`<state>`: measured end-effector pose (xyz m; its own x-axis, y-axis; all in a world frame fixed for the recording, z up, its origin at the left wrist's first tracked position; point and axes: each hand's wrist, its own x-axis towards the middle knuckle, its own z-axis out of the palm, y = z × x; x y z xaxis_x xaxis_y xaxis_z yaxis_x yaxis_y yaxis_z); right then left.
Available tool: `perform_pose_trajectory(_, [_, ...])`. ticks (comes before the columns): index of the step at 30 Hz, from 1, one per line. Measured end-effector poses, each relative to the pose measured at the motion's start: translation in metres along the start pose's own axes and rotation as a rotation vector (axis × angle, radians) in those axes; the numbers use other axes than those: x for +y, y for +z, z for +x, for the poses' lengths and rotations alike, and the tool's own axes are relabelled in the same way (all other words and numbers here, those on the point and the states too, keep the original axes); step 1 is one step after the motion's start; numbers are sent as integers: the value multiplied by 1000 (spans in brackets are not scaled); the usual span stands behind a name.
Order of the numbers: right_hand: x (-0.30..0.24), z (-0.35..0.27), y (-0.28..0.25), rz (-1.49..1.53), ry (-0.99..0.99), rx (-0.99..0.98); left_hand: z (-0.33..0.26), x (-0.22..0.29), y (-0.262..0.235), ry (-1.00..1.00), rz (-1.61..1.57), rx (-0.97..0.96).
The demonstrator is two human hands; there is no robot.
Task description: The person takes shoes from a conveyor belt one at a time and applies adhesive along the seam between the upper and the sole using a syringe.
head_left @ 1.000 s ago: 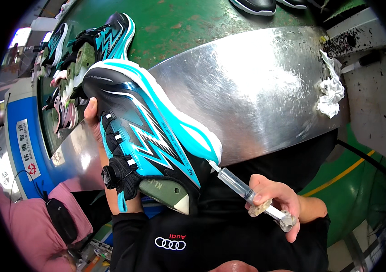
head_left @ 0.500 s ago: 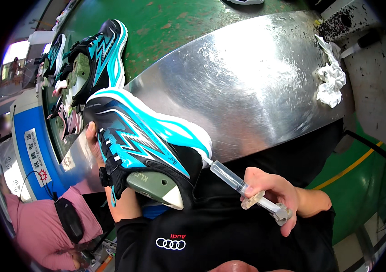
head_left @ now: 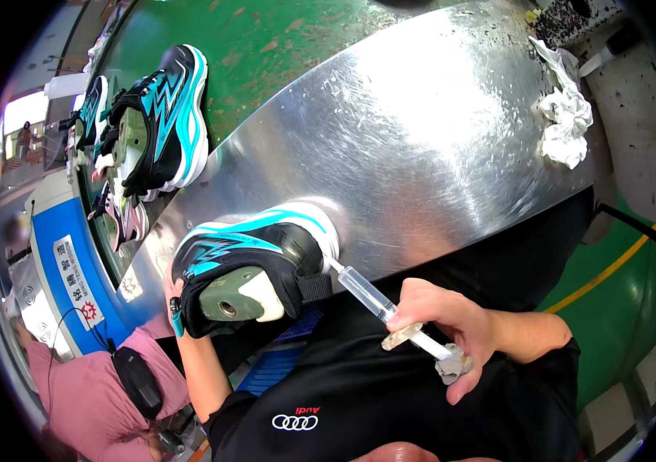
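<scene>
My left hand grips the toe end of a black and turquoise sneaker, its fingers mostly hidden behind it. The shoe has a white sole and is tilted, its opening turned toward me. A green and cream shoe last fills that opening. In my right hand is a clear plastic syringe, with the thumb and fingers closed around its flange and plunger. The syringe tip meets the heel of the shoe, near the edge between sole and upper.
A shiny metal table spreads under and beyond the shoe. Crumpled white tissue lies at its right end. More lasted sneakers stand at the left on a green surface. A person in pink is at the lower left.
The sneaker has turned and dropped lower, so its opening and last show more and its side less. My right hand and the syringe have shifted slightly left, with the tip staying at the heel.
</scene>
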<state>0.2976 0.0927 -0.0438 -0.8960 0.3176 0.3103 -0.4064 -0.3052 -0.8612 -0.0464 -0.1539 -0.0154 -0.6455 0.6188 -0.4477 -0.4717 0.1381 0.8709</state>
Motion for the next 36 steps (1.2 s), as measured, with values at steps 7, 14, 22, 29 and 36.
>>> perform_pose_trajectory(7, [-1, 6, 7, -46, 7, -15, -54, -16, 2, -66, -72, 172])
perform_pose_trajectory(14, [-5, 3, 11, -105, 22, -20, -99, -39, -4, -231, -355, 99])
perform_pose_trajectory(22, [-14, 5, 14, -150, 29, -11, -125, -67, 13, -297, -413, -42])
perform_pose_trajectory(29, [-26, 16, 19, -214, 58, -14, -106, -66, 76, -291, -525, -271])
perform_pose_trajectory(36, [-48, 33, 23, -167, 151, -44, -87, -53, 115, -383, -594, -336])
